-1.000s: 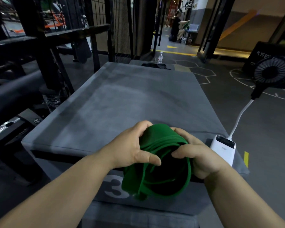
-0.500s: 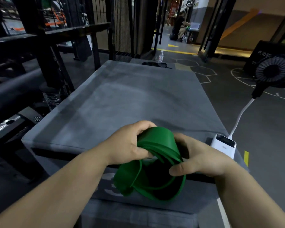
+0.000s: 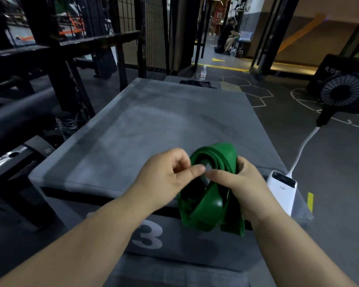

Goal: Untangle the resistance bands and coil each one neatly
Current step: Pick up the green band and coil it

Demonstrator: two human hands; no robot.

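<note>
Tightening since a second ago: green band (image 3: 207, 206) wound smaller, raised just above near edge of grey box (image 3: 153, 125), gripped in curled fingers of right hand (image 3: 245, 187), pinched by left hand (image 3: 164, 179); hanging loops yet to coil.

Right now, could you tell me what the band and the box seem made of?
Band: likely rubber or latex, smooth with a slight sheen; it folds in soft flat loops. Box: probably a matte fabric or vinyl cover, mottled and scuffed.
</note>
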